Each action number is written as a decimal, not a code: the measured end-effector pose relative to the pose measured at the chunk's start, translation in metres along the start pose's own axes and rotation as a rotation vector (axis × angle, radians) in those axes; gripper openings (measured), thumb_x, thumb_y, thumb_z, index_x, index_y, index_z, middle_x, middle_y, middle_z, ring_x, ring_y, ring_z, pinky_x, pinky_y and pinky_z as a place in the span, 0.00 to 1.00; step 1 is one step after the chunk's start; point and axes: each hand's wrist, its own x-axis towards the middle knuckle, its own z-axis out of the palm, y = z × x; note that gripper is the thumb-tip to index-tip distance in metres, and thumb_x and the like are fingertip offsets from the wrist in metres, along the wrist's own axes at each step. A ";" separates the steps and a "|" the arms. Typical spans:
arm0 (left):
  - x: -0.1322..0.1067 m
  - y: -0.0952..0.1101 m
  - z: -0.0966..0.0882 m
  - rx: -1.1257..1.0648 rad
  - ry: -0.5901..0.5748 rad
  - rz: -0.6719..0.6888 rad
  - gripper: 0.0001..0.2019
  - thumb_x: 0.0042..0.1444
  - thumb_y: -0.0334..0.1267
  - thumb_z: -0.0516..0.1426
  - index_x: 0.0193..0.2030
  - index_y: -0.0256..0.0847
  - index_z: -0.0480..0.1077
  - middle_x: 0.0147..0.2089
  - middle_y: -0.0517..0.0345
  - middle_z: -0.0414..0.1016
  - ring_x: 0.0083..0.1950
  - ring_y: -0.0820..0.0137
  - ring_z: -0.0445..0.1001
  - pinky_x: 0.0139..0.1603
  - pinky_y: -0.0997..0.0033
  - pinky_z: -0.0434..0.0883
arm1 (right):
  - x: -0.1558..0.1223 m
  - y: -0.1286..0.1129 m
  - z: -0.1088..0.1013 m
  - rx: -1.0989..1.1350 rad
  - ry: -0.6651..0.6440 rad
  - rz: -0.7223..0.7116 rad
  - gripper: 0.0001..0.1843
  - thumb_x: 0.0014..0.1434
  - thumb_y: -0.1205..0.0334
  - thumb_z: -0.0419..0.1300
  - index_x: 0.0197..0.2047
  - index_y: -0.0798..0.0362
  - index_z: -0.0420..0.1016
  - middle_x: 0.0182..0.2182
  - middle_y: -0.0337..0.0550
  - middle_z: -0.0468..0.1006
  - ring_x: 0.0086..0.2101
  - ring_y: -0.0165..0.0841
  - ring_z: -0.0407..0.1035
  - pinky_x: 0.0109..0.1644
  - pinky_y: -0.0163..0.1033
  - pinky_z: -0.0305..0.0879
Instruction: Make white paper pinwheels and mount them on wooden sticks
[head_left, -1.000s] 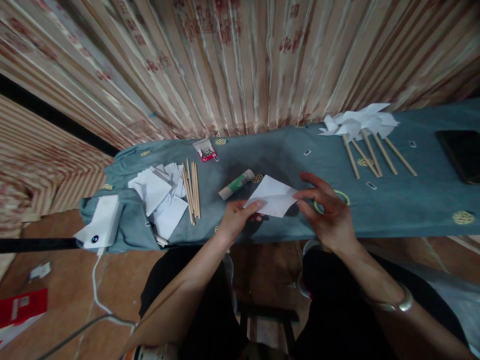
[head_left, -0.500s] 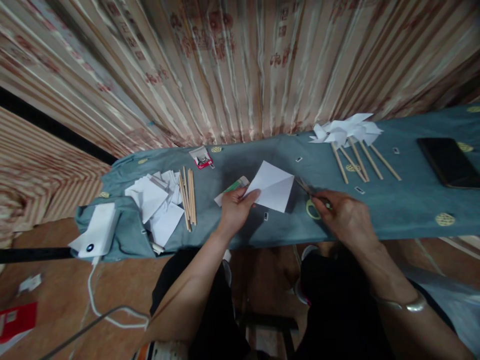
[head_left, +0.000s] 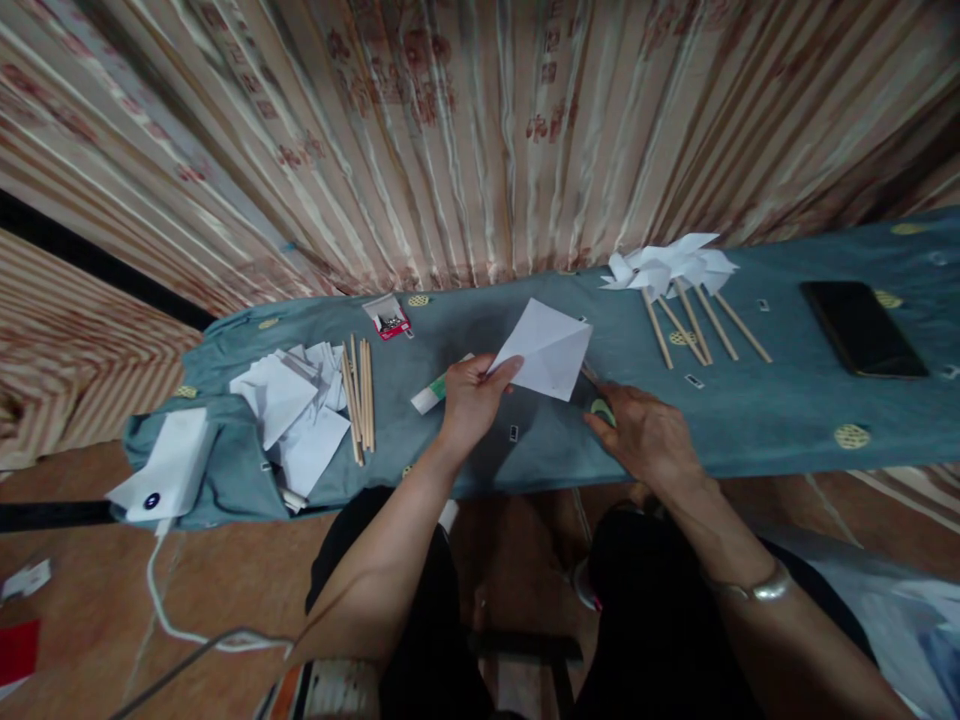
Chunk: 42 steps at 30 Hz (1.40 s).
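Observation:
My left hand (head_left: 476,400) pinches the left corner of a square sheet of white paper (head_left: 549,352) with crease lines, held up above the cloth. In my right hand (head_left: 649,430) is a pair of scissors (head_left: 601,411) with green handles. Their blades reach to the right edge of the paper, partly behind it; whether they are parted I cannot tell. Beneath my left hand lies a white and green box (head_left: 430,395), partly covered by the hand.
Loose white papers (head_left: 289,400) and wooden sticks (head_left: 361,400) lie at the left, near a small red box of metal bits (head_left: 390,318). Several paper pinwheels (head_left: 675,265) lie back right, a black phone (head_left: 862,328) beyond them. A white device (head_left: 169,465) sits at the left end.
My right hand has brought the scissors left, up to the paper's edge. The paper has been raised and turned slightly. The whole view has shifted a little.

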 end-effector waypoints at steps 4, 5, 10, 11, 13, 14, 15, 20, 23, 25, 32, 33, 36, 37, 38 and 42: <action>0.001 -0.002 0.003 -0.015 -0.001 -0.025 0.16 0.51 0.41 0.63 0.17 0.39 0.69 0.17 0.64 0.66 0.21 0.76 0.61 0.24 0.74 0.57 | 0.000 0.001 -0.001 0.027 -0.003 0.014 0.17 0.61 0.59 0.60 0.51 0.60 0.75 0.41 0.55 0.82 0.41 0.47 0.77 0.43 0.44 0.69; 0.000 -0.001 0.004 -0.016 0.000 -0.027 0.15 0.51 0.41 0.63 0.17 0.39 0.69 0.17 0.65 0.66 0.21 0.76 0.61 0.24 0.74 0.57 | 0.000 0.001 -0.002 0.023 -0.005 0.011 0.17 0.62 0.59 0.60 0.51 0.60 0.75 0.41 0.55 0.82 0.42 0.47 0.77 0.43 0.44 0.69; -0.005 0.007 0.005 0.050 -0.008 0.025 0.23 0.53 0.42 0.62 0.11 0.40 0.62 0.13 0.66 0.58 0.18 0.78 0.55 0.23 0.74 0.54 | 0.001 -0.003 -0.008 -0.057 -0.066 0.002 0.15 0.62 0.60 0.59 0.46 0.61 0.76 0.40 0.57 0.82 0.41 0.47 0.77 0.42 0.43 0.68; -0.006 0.009 0.005 0.058 -0.014 0.033 0.24 0.53 0.42 0.62 0.10 0.40 0.61 0.12 0.66 0.57 0.18 0.79 0.54 0.23 0.74 0.54 | 0.002 -0.003 -0.008 -0.057 -0.073 0.003 0.14 0.62 0.59 0.58 0.46 0.61 0.76 0.40 0.56 0.82 0.41 0.46 0.77 0.41 0.43 0.67; -0.008 0.012 0.006 0.056 -0.023 0.034 0.25 0.53 0.42 0.62 0.10 0.40 0.60 0.12 0.66 0.57 0.17 0.79 0.54 0.23 0.74 0.54 | 0.002 0.000 -0.009 -0.039 -0.056 0.013 0.15 0.63 0.58 0.57 0.46 0.59 0.76 0.39 0.54 0.82 0.41 0.46 0.76 0.41 0.43 0.67; -0.009 0.013 0.006 0.049 -0.023 0.028 0.24 0.53 0.41 0.62 0.10 0.40 0.61 0.12 0.67 0.57 0.17 0.79 0.55 0.22 0.74 0.54 | 0.002 0.002 -0.009 -0.031 -0.034 0.022 0.15 0.64 0.57 0.57 0.47 0.59 0.76 0.40 0.54 0.82 0.42 0.45 0.76 0.42 0.42 0.67; -0.009 0.014 0.007 0.037 -0.023 0.018 0.23 0.52 0.41 0.62 0.11 0.40 0.62 0.11 0.67 0.58 0.16 0.80 0.55 0.21 0.75 0.54 | 0.002 0.004 -0.009 -0.029 -0.011 0.031 0.15 0.63 0.57 0.57 0.47 0.59 0.76 0.40 0.53 0.82 0.43 0.45 0.76 0.43 0.42 0.66; -0.010 0.015 0.013 -0.088 -0.040 -0.041 0.10 0.50 0.39 0.63 0.21 0.40 0.74 0.15 0.66 0.67 0.15 0.78 0.64 0.18 0.76 0.56 | -0.001 0.009 -0.007 -0.104 0.008 0.077 0.15 0.61 0.55 0.60 0.45 0.58 0.77 0.39 0.55 0.82 0.42 0.46 0.75 0.41 0.42 0.66; -0.011 0.013 0.015 -0.166 -0.062 -0.058 0.06 0.49 0.39 0.62 0.31 0.39 0.79 0.21 0.61 0.76 0.19 0.74 0.72 0.19 0.76 0.63 | -0.002 0.010 -0.007 -0.126 -0.022 0.083 0.15 0.61 0.56 0.59 0.44 0.59 0.76 0.37 0.55 0.82 0.38 0.45 0.77 0.38 0.42 0.66; -0.011 0.012 0.015 -0.176 -0.066 -0.021 0.06 0.48 0.37 0.62 0.33 0.40 0.80 0.30 0.57 0.82 0.27 0.70 0.78 0.27 0.74 0.71 | -0.001 0.012 -0.006 -0.126 -0.035 0.066 0.13 0.61 0.59 0.58 0.44 0.59 0.76 0.36 0.56 0.82 0.36 0.45 0.77 0.37 0.43 0.66; -0.011 0.010 0.010 -0.100 -0.054 0.150 0.11 0.46 0.26 0.60 0.33 0.44 0.81 0.45 0.56 0.82 0.49 0.65 0.79 0.53 0.62 0.74 | 0.004 0.031 0.001 0.762 0.066 0.311 0.14 0.52 0.54 0.64 0.40 0.52 0.77 0.28 0.44 0.82 0.27 0.37 0.76 0.28 0.38 0.69; -0.011 0.010 0.010 -0.096 -0.061 0.158 0.11 0.46 0.26 0.60 0.33 0.44 0.81 0.46 0.55 0.82 0.50 0.64 0.79 0.52 0.63 0.74 | 0.005 0.031 0.001 1.035 0.058 0.361 0.16 0.49 0.53 0.67 0.39 0.52 0.77 0.27 0.42 0.82 0.26 0.35 0.75 0.27 0.37 0.70; -0.013 0.009 0.010 -0.094 -0.088 0.188 0.11 0.46 0.26 0.61 0.36 0.43 0.80 0.49 0.53 0.80 0.51 0.64 0.77 0.51 0.63 0.75 | 0.006 0.024 -0.001 1.657 0.015 0.469 0.19 0.43 0.51 0.72 0.36 0.51 0.77 0.28 0.41 0.81 0.27 0.32 0.76 0.26 0.33 0.71; -0.014 0.008 0.011 -0.095 -0.096 0.199 0.11 0.47 0.27 0.62 0.36 0.43 0.80 0.50 0.53 0.80 0.52 0.64 0.77 0.51 0.63 0.75 | 0.006 0.020 -0.002 1.778 0.004 0.490 0.18 0.42 0.51 0.73 0.35 0.51 0.77 0.29 0.40 0.81 0.27 0.31 0.76 0.26 0.32 0.71; -0.015 0.008 0.012 -0.098 -0.101 0.209 0.10 0.47 0.28 0.62 0.36 0.43 0.80 0.50 0.52 0.80 0.52 0.64 0.77 0.51 0.62 0.75 | 0.006 0.016 -0.003 1.866 -0.005 0.501 0.18 0.42 0.51 0.74 0.34 0.50 0.77 0.30 0.40 0.81 0.28 0.30 0.76 0.26 0.31 0.71; -0.018 0.005 0.015 -0.092 -0.130 0.227 0.08 0.47 0.29 0.64 0.35 0.43 0.80 0.51 0.50 0.79 0.52 0.63 0.77 0.51 0.62 0.75 | 0.009 0.011 -0.004 1.974 -0.039 0.472 0.16 0.48 0.49 0.71 0.34 0.48 0.75 0.32 0.38 0.80 0.31 0.30 0.76 0.30 0.32 0.75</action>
